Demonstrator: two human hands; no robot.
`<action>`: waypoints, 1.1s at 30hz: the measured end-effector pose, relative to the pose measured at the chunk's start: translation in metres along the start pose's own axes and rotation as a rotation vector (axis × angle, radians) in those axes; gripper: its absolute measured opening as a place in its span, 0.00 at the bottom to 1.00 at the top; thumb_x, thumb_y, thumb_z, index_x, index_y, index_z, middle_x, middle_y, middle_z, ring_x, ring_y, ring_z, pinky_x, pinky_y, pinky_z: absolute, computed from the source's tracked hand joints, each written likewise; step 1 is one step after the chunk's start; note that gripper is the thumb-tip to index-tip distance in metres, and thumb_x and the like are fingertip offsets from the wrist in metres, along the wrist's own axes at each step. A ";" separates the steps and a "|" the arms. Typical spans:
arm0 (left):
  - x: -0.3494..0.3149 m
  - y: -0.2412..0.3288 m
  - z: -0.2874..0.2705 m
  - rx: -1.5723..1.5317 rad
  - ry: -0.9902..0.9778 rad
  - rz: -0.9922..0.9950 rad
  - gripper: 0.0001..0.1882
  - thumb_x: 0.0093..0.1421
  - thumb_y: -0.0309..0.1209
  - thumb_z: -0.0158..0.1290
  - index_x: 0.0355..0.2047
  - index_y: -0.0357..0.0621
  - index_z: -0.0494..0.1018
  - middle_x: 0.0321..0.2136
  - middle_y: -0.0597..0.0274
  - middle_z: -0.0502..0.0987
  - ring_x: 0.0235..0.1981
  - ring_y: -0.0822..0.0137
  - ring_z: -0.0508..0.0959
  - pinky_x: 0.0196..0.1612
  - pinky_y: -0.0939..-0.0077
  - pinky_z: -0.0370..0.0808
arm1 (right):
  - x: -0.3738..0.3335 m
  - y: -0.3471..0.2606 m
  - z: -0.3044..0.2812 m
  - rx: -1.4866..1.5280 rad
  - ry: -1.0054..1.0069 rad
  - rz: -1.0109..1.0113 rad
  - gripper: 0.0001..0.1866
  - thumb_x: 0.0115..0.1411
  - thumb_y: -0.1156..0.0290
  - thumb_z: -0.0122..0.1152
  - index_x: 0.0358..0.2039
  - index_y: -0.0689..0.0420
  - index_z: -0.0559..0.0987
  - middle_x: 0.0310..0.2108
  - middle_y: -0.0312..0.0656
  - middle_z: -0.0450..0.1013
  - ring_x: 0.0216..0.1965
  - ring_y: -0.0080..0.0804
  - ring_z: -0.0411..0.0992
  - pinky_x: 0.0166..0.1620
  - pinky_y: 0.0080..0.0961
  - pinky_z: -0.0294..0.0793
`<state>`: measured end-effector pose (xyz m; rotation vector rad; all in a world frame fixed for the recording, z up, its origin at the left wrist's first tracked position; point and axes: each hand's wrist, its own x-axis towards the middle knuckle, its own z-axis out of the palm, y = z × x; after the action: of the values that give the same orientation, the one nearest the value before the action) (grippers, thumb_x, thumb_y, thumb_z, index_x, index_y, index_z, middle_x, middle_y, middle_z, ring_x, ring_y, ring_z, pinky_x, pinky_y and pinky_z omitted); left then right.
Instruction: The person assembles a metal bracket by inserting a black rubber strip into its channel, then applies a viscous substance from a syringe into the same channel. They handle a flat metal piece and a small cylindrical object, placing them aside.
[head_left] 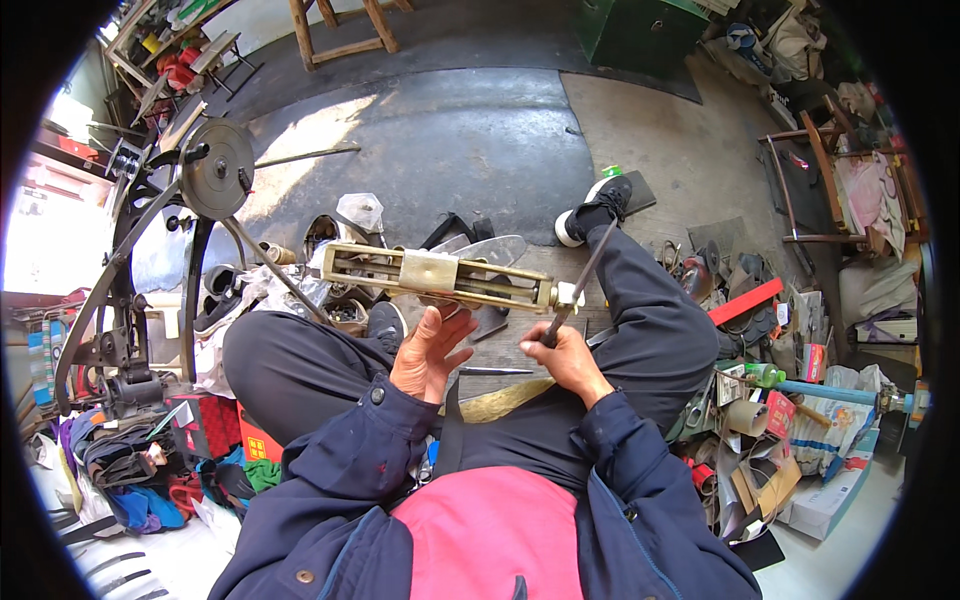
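Note:
A long brass-coloured metal frame (428, 270) lies level in front of my knees, with two parallel rails, a sliding block and a pale nut at its right end. Just below it is my left hand (432, 352), palm turned up and fingers apart; whether it bears any of the frame's weight cannot be made out. My right hand (565, 360) is closed round the lower end of a slim dark metal rod (592, 265). The rod slants up to the right, crossing beside the nut. A thin pointed dark tool (497, 371) lies between my thighs.
At left stands a black machine with a large round wheel (217, 168). Shoes and scraps crowd the floor beyond my knees. A red bar (745, 302) and assorted goods lie at right. Farther off are a wooden stool (345, 40) and a dark green box (640, 35).

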<state>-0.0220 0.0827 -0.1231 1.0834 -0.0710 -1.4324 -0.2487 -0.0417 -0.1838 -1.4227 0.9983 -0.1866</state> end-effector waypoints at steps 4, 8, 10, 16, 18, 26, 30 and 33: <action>0.004 0.006 0.003 -0.023 -0.044 -0.041 0.45 0.59 0.70 0.57 0.61 0.45 0.73 0.58 0.51 0.77 0.66 0.54 0.71 0.63 0.50 0.68 | -0.012 -0.007 0.012 -0.026 -0.233 0.017 0.10 0.64 0.66 0.70 0.37 0.60 0.85 0.29 0.38 0.80 0.34 0.25 0.74 0.42 0.28 0.73; -0.003 0.010 0.004 0.005 -0.031 -0.048 0.48 0.58 0.72 0.56 0.63 0.43 0.70 0.59 0.50 0.76 0.65 0.52 0.72 0.61 0.47 0.70 | -0.015 -0.013 0.014 -0.107 -0.250 0.000 0.08 0.66 0.67 0.70 0.38 0.59 0.85 0.30 0.33 0.78 0.34 0.20 0.73 0.40 0.23 0.73; -0.007 0.013 0.003 0.037 -0.007 -0.026 0.52 0.58 0.71 0.57 0.68 0.44 0.63 0.64 0.47 0.70 0.67 0.48 0.69 0.61 0.41 0.70 | -0.015 -0.014 0.012 -0.159 -0.234 -0.025 0.09 0.66 0.66 0.70 0.39 0.59 0.85 0.30 0.33 0.79 0.35 0.20 0.73 0.41 0.23 0.73; -0.001 0.026 0.004 -0.024 -0.006 0.093 0.49 0.58 0.66 0.61 0.71 0.53 0.61 0.68 0.49 0.62 0.69 0.42 0.64 0.60 0.30 0.69 | -0.017 -0.015 0.014 -0.172 -0.261 -0.058 0.11 0.66 0.65 0.70 0.41 0.59 0.85 0.31 0.35 0.80 0.35 0.21 0.74 0.42 0.24 0.74; 0.004 0.030 0.005 -0.059 -0.045 0.120 0.48 0.58 0.62 0.64 0.70 0.52 0.61 0.67 0.52 0.63 0.68 0.41 0.65 0.59 0.25 0.70 | -0.018 -0.016 0.017 -0.155 -0.271 -0.081 0.11 0.66 0.65 0.70 0.42 0.58 0.85 0.32 0.36 0.80 0.36 0.22 0.75 0.42 0.24 0.74; 0.018 0.029 0.011 -0.125 -0.043 0.138 0.38 0.61 0.56 0.65 0.64 0.50 0.68 0.61 0.54 0.72 0.62 0.43 0.73 0.58 0.28 0.73 | -0.020 -0.020 0.018 -0.174 -0.205 -0.071 0.11 0.64 0.66 0.70 0.41 0.59 0.85 0.32 0.42 0.81 0.35 0.29 0.76 0.42 0.30 0.75; 0.022 0.026 0.011 -0.176 -0.035 0.163 0.35 0.62 0.54 0.65 0.62 0.49 0.70 0.55 0.53 0.77 0.59 0.46 0.77 0.58 0.35 0.76 | -0.023 -0.022 0.022 -0.195 -0.176 -0.045 0.10 0.62 0.69 0.70 0.40 0.59 0.84 0.31 0.45 0.80 0.34 0.34 0.77 0.40 0.33 0.76; 0.025 0.025 0.006 -0.270 -0.106 0.160 0.35 0.61 0.53 0.66 0.60 0.47 0.70 0.50 0.51 0.80 0.54 0.48 0.80 0.58 0.41 0.77 | -0.024 -0.025 0.028 -0.200 -0.096 -0.195 0.09 0.60 0.70 0.69 0.40 0.58 0.84 0.31 0.44 0.79 0.32 0.36 0.77 0.40 0.33 0.76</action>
<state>-0.0021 0.0536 -0.1177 0.7636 -0.0384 -1.3113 -0.2336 -0.0103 -0.1558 -1.6976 0.8166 -0.1628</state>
